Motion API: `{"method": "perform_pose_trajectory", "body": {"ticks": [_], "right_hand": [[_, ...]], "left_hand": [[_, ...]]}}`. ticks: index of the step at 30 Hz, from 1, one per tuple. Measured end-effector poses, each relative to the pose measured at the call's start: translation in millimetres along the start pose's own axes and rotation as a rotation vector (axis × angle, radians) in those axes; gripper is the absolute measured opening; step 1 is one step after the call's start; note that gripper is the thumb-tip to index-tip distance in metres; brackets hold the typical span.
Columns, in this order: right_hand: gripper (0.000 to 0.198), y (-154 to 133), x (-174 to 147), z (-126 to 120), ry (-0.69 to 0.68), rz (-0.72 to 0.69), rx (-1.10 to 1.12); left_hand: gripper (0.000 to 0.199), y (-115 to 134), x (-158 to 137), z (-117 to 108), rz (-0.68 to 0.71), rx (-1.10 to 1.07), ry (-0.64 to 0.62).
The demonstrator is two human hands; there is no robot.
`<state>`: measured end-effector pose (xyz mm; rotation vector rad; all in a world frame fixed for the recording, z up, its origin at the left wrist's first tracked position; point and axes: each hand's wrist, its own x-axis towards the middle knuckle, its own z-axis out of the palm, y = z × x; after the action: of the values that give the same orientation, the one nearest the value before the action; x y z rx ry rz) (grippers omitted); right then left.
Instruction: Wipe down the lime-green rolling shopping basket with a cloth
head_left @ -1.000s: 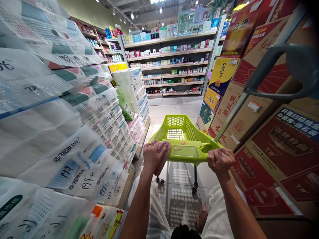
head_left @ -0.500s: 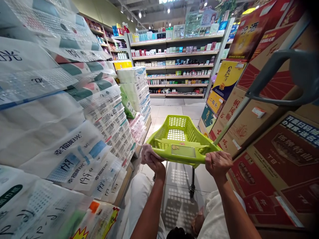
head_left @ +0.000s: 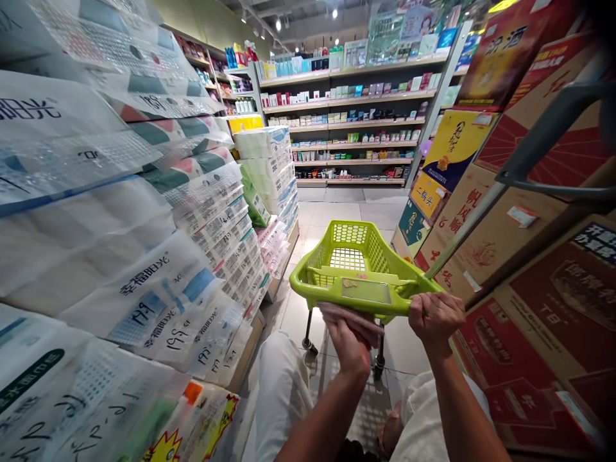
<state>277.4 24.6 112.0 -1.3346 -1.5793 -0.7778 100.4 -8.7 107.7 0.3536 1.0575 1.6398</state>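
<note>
A lime-green shopping cart with a perforated basket stands in front of me in the aisle. My right hand is wrapped round the right end of its handle bar. My left hand is closed on a folded pinkish cloth, just below the middle of the handle. The cloth's upper edge meets the underside of the bar; whether it presses there I cannot tell. A clear panel is set in the handle. No goods show in the basket.
Stacked white tissue packs line the left side. Liquor cartons rise close on the right. A pole with a grey loop handle slants beside the cart's right side. Stocked shelves cross the aisle's far end, beyond pale floor tiles.
My left hand has moved the cloth from the handle's left end to below its middle. My right hand keeps its grip. The cart and surroundings appear shifted slightly right in view.
</note>
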Motion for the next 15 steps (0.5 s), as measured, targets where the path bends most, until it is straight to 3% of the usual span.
{"method": "perform_pose_trajectory", "body": {"ticks": [2,8,11,15], "right_hand": [[0.026,1,1,-1,-0.028,0.0,0.0],[0.024,1,3,-4,-0.017,-0.063,0.008],[0.023,-1,2,-3,0.028,-0.063,0.011],[0.024,1,3,-2,0.038,-0.067,0.002]], "left_hand": [[0.036,5,2,3,0.054,-0.08,0.03],[0.039,55,39,-7,0.188,-0.289,0.219],[0.037,46,33,-12,0.184,-0.281,0.212],[0.035,18,15,-15,0.111,-0.188,0.085]]}}
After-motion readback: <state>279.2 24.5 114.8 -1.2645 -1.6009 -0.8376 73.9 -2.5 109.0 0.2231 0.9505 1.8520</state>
